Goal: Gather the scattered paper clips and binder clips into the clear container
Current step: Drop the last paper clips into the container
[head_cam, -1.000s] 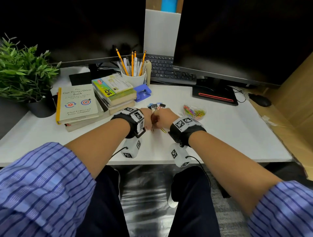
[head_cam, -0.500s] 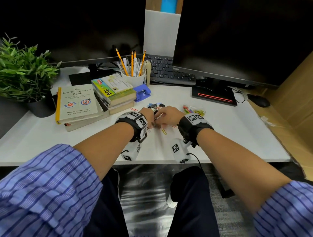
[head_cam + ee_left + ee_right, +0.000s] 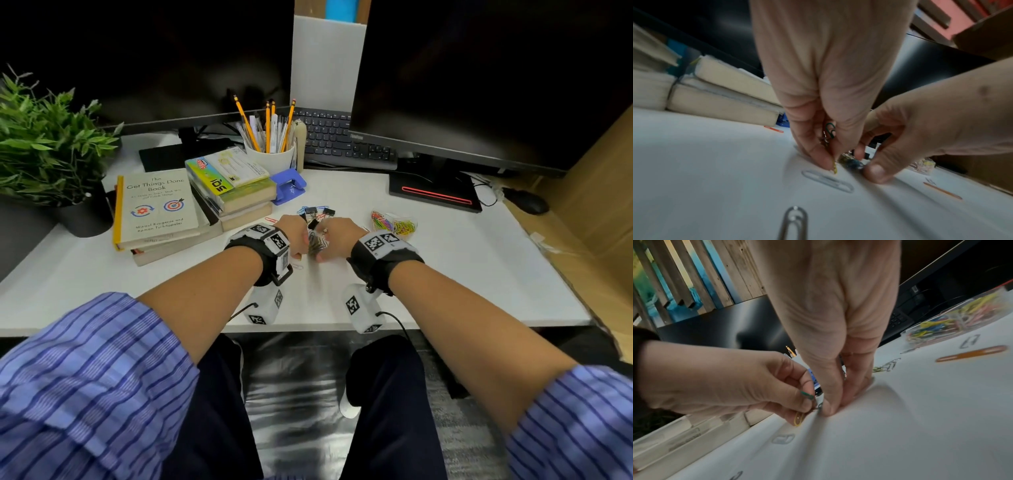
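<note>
My left hand [image 3: 830, 164] pinches a few paper clips, a green one [image 3: 830, 129] and a yellow one [image 3: 798, 418] among them. My right hand [image 3: 833, 407] presses its thumb and fingertips onto the white desk [image 3: 462, 267] right beside it, curled round a small heap of clips [image 3: 851, 160]. In the head view both hands meet mid-desk, left hand [image 3: 297, 251] and right hand [image 3: 320, 255]. Black binder clips [image 3: 317, 213] lie just beyond them. The clear container [image 3: 394, 224] with coloured clips stands to the right. Loose clips lie around: white [image 3: 827, 181], silver [image 3: 795, 222], orange [image 3: 972, 353].
A stack of books [image 3: 178, 209] and a blue hole punch [image 3: 287, 185] lie to the left. Behind stand a pencil cup [image 3: 270, 154], a keyboard [image 3: 342, 140] and monitors. A plant [image 3: 44, 147] is far left and a mouse [image 3: 525, 200] far right.
Half a second ago the right hand's fingers reached out over the clips; now both hands have drawn together again, with clips bunched between their fingertips.
</note>
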